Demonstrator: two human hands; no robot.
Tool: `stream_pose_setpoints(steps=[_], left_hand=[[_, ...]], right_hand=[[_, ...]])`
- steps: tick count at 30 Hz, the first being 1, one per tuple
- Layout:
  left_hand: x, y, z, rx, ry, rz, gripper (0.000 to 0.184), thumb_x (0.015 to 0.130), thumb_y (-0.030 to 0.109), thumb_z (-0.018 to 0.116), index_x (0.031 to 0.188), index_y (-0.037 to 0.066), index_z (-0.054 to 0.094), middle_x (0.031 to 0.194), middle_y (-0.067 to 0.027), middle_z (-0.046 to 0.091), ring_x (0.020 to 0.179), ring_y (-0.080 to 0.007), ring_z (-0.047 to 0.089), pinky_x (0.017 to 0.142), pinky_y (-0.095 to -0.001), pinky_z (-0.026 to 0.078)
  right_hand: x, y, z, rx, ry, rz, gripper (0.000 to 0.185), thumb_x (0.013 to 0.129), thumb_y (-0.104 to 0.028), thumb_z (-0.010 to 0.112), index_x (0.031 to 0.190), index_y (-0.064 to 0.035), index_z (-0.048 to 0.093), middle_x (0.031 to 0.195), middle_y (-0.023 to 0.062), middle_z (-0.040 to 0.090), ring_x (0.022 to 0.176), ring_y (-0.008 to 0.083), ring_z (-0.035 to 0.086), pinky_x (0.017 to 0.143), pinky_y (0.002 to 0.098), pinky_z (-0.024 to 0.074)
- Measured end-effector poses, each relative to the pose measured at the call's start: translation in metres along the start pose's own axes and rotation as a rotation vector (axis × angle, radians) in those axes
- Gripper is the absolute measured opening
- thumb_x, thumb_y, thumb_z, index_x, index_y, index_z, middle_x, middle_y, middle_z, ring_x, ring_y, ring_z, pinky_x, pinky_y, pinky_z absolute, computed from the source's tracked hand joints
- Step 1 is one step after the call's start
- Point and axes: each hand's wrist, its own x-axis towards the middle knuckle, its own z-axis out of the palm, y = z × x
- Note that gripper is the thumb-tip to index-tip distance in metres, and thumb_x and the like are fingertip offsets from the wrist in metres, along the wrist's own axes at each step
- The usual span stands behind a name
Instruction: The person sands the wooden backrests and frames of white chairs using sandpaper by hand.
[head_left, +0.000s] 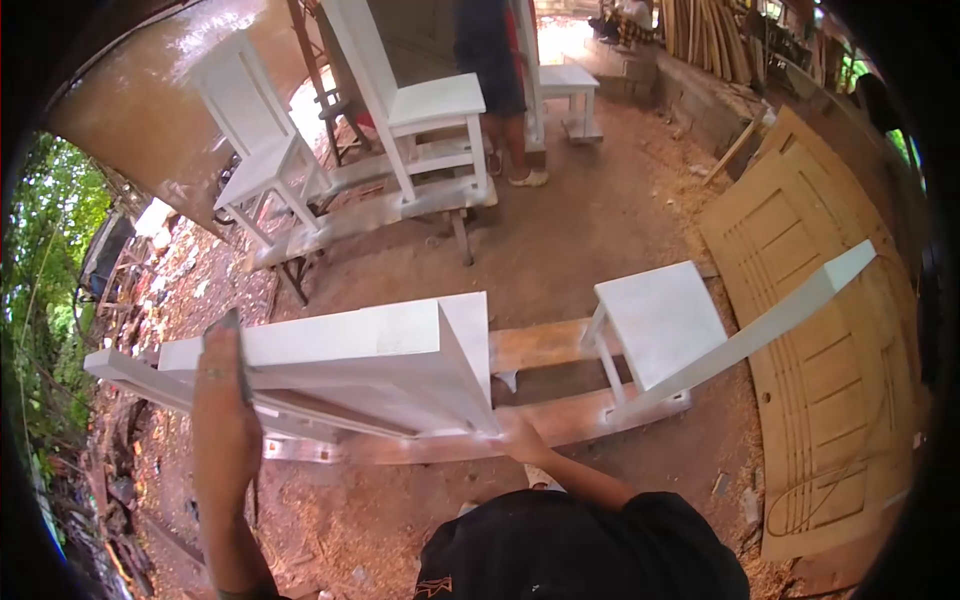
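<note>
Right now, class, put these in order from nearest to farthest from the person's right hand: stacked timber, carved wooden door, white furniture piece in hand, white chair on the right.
From the right hand:
1. White furniture piece, right at the hand.
2. White chair, to its right.
3. Carved wooden door, far right.
4. Stacked timber, upper right background.

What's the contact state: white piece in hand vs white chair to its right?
Apart. Head view: a plain gap, with bench planks and ground showing between the white piece and the white chair.
</note>
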Motion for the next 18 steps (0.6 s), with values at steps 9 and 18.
stream_pose_setpoints(steps=[9,18], left_hand=[[0.023,0.061,0.019,-0.127,-0.056,0.480,0.056,0.082,0.006,0.044,0.137,-0.005,0.037,0.141,-0.0254,0.039,0.132,-0.0382,0.037,0.112,-0.0446,0.026],[0.004,-0.053,0.027,-0.166,-0.069,-0.066,0.046,0.097,0.014,0.029,0.140,-0.003,0.033,0.145,-0.0251,0.034,0.137,-0.0348,0.030,0.115,-0.0387,0.020]], right_hand=[[0.018,-0.209,-0.063,0.164,0.204,-0.447,0.089,0.063,-0.029,0.087,0.130,0.0012,0.038,0.118,0.0180,0.054,0.113,0.0228,0.052,0.096,0.0386,0.0429],[0.043,-0.177,-0.032,0.465,0.303,-0.523,0.069,0.068,-0.020,0.084,0.120,-0.0002,0.043,0.109,0.0105,0.057,0.095,0.0183,0.057,0.082,0.0326,0.0481]])
